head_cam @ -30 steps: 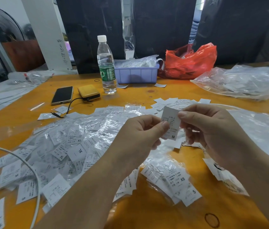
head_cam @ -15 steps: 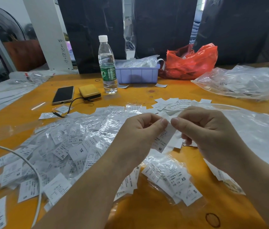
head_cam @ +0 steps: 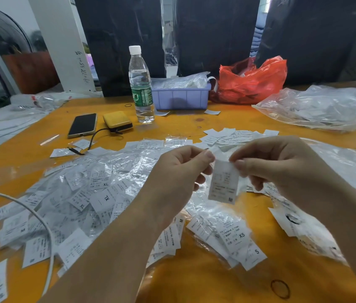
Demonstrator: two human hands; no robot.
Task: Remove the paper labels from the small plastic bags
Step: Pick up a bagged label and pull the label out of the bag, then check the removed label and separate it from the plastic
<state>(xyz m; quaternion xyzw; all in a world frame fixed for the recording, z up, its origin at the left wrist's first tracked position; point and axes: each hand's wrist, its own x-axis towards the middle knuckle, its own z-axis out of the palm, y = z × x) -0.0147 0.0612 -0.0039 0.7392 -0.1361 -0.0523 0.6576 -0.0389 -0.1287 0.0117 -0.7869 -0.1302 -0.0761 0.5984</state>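
Small clear plastic bag (head_cam: 224, 182) with a white paper label inside, held above the orange counter (head_cam: 205, 281) between two hands.

Left hand (head_cam: 179, 182) and right hand (head_cam: 282, 169) each pinch its top edge. Pulling unevenly could tear the label, or the slippery film could drop into the loose pile of bagged labels (head_cam: 89, 193) below.

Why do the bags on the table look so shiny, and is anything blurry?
Head view: overhead light glares off the crinkled small plastic bags; the label pinched between left hand and right hand is slightly motion-blurred; the wide lens bends the frame edges.
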